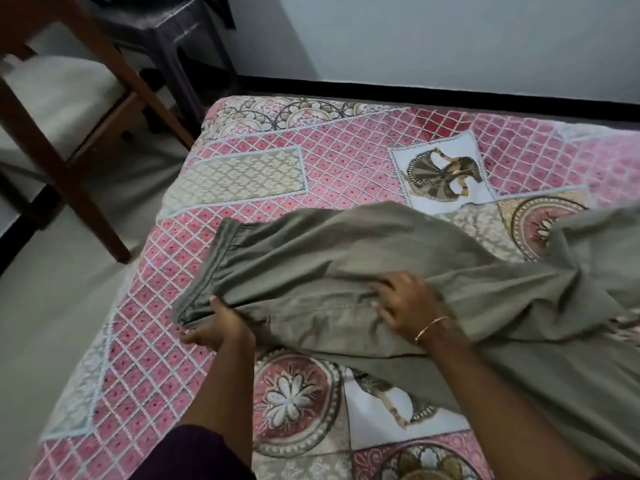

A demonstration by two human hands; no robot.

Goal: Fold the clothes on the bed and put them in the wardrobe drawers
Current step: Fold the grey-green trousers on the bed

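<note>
An olive-grey garment [346, 251], which looks like trousers with a gathered waistband at its left end, lies spread across the bed [242, 174] and runs off to the right. My left hand [221, 323] grips the near corner of the waistband, fingers curled round the cloth. My right hand [405, 303], with a thin gold bangle on the wrist, pinches a ridge of fabric near the garment's middle. The garment's right part is bunched and partly out of frame.
The bed carries a pink, patterned patchwork cover. A wooden chair [69, 133] stands on the pale floor to the left of the bed, with a dark plastic chair [173, 39] behind it. A pale wall runs along the bed's far side.
</note>
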